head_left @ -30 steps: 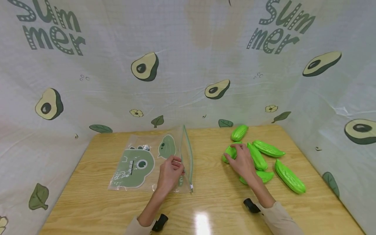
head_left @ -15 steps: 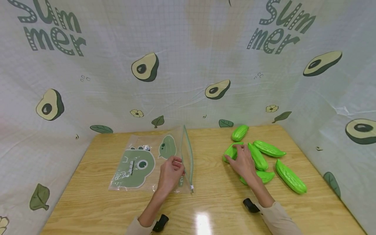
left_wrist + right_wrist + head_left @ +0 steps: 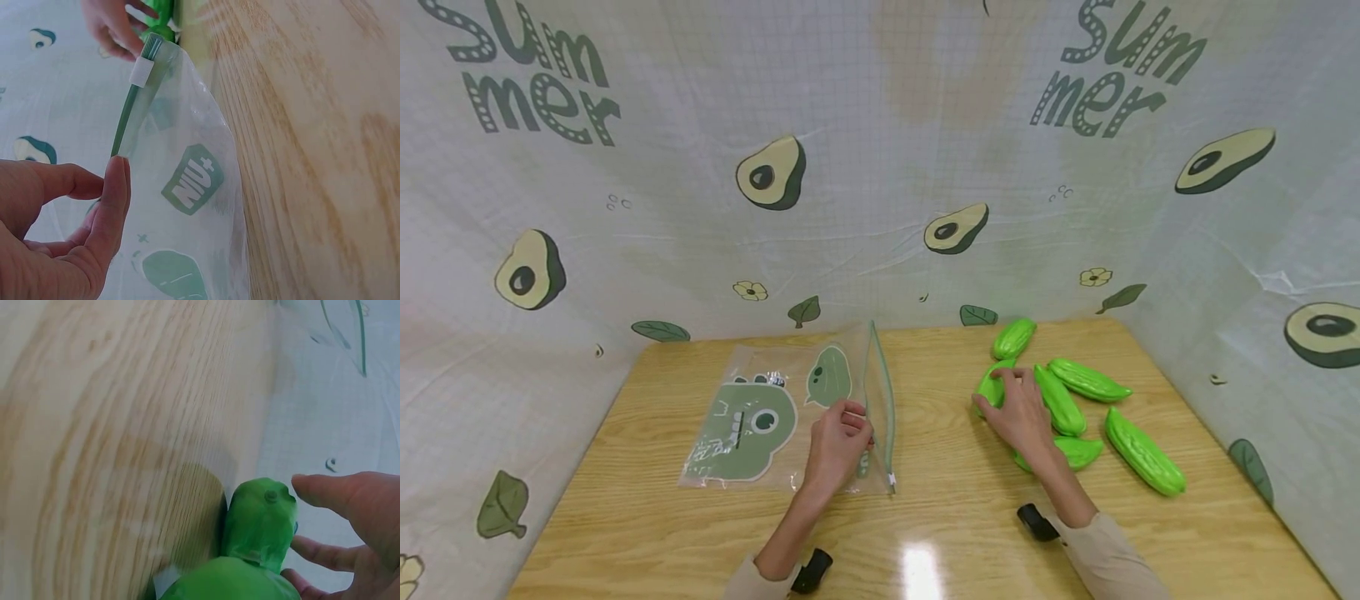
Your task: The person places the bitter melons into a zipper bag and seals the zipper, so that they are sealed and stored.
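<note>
A clear zip bag with green cartoon prints lies on the table at left. My left hand pinches its open-side edge, and the left wrist view shows thumb and fingers at the green zip strip, below the white slider. On the right, my right hand has thumb and fingertips around one bright green ridged vegetable, its far end leaning away. Seen from the right wrist, the thumb and fingers touch the side of the green vegetable; another green one is below it.
Several more green vegetables lie around and to the right of my right hand, one near the back edge. Bare wood table lies between bag and vegetables. A printed cloth hangs behind and at both sides.
The vegetable at my right fingertips has turned to stand more lengthwise, away from me. My left hand and the bag have stayed in place.
</note>
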{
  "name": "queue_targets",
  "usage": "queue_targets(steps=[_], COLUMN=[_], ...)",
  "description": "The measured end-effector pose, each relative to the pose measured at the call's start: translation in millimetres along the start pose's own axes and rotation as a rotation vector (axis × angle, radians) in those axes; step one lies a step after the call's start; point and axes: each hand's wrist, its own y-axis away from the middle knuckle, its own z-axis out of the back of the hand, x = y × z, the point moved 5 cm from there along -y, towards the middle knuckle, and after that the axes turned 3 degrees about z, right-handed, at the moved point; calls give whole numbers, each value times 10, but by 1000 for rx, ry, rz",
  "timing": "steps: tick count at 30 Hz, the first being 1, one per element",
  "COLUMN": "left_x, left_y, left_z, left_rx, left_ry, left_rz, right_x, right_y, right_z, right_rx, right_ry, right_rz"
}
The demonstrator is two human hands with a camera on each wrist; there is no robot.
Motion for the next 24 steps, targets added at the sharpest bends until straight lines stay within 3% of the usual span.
queue_targets(steps=[11, 24], left_x=[13, 3], left_y=[6, 3], left_z=[-6, -5], left_rx=[-2, 1], left_ry=[-12, -7], left_rz=[-5, -8], right_x=[21, 4], right_y=[-25, -5], right_z=[-29, 24], right_rx=[-43, -1], right_ry=[8, -31], right_rz=[7, 3])
